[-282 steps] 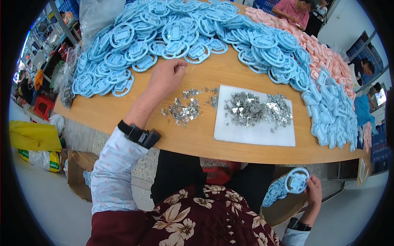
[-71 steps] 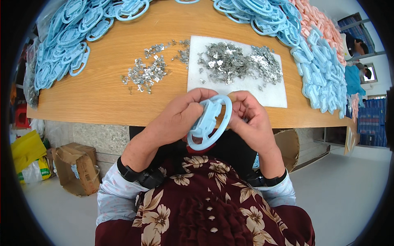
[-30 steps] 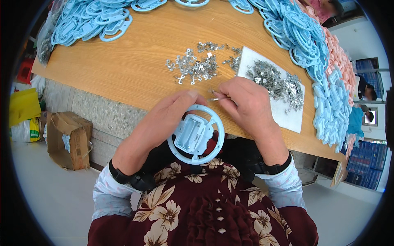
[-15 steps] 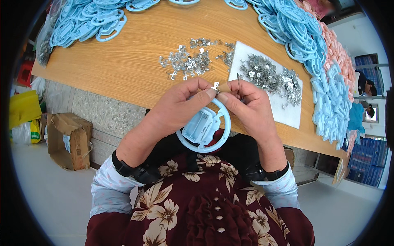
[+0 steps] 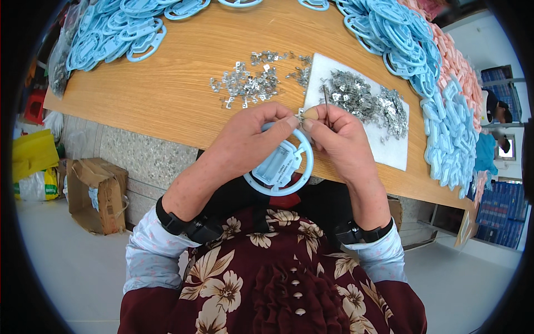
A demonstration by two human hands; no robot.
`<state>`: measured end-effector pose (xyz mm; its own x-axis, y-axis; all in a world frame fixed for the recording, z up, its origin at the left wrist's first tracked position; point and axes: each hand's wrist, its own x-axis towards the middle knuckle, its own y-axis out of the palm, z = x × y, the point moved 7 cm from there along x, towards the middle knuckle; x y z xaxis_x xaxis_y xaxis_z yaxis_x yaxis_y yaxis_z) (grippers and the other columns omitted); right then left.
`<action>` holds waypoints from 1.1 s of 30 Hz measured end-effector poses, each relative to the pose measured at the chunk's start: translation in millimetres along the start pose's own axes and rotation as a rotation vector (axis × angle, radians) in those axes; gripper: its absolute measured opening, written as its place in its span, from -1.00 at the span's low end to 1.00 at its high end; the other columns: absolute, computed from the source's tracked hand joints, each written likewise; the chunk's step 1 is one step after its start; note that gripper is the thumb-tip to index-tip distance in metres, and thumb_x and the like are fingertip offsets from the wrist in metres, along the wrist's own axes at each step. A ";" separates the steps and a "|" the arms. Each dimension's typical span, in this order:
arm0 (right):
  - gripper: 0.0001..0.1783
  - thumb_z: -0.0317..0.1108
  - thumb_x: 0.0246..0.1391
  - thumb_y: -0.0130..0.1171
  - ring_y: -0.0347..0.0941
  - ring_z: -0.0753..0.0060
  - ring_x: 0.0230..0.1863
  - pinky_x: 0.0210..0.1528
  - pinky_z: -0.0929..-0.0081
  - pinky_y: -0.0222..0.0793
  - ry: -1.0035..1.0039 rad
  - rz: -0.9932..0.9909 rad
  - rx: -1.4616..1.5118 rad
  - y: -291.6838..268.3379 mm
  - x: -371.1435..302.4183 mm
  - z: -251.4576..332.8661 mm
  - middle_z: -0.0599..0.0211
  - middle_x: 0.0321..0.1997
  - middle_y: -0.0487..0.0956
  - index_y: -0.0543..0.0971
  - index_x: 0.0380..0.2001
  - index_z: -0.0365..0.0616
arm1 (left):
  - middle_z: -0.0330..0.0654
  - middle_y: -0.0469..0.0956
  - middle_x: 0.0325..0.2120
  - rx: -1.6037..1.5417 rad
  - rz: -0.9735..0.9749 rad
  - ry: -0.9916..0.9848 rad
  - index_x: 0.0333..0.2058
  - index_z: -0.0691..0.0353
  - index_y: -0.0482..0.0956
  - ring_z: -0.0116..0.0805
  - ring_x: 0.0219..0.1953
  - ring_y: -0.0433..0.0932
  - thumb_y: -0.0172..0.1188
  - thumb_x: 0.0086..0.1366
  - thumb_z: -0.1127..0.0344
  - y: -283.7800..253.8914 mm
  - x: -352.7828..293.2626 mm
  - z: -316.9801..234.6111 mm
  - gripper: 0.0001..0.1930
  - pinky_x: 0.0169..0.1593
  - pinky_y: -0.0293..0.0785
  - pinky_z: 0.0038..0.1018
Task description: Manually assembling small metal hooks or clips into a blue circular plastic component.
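My left hand [image 5: 250,136] is closed, its thumb and fingertips pinched near the top of a light blue round plastic frame [image 5: 276,191]. The frame hangs tilted below the fingers, with a box-like recess and printing on its inner part. Between the fingertips of both hands sits a small silvery metal clip [image 5: 300,113], partly covered. My right hand [image 5: 346,139] is closed too, pinching at the clip, with a thin dark metal tool [image 5: 326,99] sticking up between its fingers. Whether the clip touches the frame is hidden by the fingers.
Loose metal clips [image 5: 250,83] lie on the wooden table [image 5: 167,89]. More are heaped on a white foam sheet [image 5: 384,149] to the right. Blue frames [image 5: 389,33] are piled at the far left and right, beside blue and pink plastic parts [image 5: 450,139]. A cardboard box [image 5: 97,195] stands on the floor.
The metal clip has turned and is more covered by the fingertips. The blue frame has shifted slightly up and right. The thin tool reaches higher above my right fingers.
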<state>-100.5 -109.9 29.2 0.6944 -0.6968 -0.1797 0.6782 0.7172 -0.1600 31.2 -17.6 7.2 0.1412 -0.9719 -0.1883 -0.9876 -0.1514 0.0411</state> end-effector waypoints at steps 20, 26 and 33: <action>-0.82 -0.51 0.10 0.30 0.45 0.61 -0.39 -0.28 0.62 0.41 -0.248 -0.398 -0.559 -85.6 -25.7 -5.8 0.40 -0.39 0.56 0.63 -0.20 -0.18 | -0.26 0.65 -0.24 -0.349 -0.061 -0.119 0.02 0.35 0.57 -0.59 -0.23 0.59 0.13 0.45 0.26 -20.3 -20.9 9.0 -0.70 -0.12 0.51 -0.60; -0.75 -0.50 0.07 0.30 0.51 0.42 -0.40 -0.31 0.50 0.45 -0.369 -0.326 -0.740 -55.6 -25.3 2.2 0.31 -0.37 0.57 0.64 -0.14 -0.13 | -0.28 0.66 -0.28 -0.295 -0.031 -0.134 -0.03 0.31 0.60 -0.62 -0.29 0.60 0.13 0.46 0.25 -5.0 -14.6 10.1 -0.73 -0.20 0.52 -0.62; -0.81 -0.46 0.05 0.30 0.55 0.20 -0.38 -0.33 0.32 0.46 -0.475 -0.363 -0.914 -30.3 -12.8 9.4 0.24 -0.38 0.58 0.63 -0.22 -0.08 | -0.32 0.64 -0.31 -0.270 -0.055 -0.127 -0.02 0.28 0.58 -0.64 -0.32 0.59 0.07 0.45 0.32 9.6 -7.9 0.7 -0.76 -0.23 0.51 -0.65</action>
<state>-127.7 -122.8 45.5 0.6439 -0.6607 0.3858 0.5631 0.0680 -0.8236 20.6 -11.2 8.4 0.1671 -0.9334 -0.3175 -0.9224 -0.2617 0.2839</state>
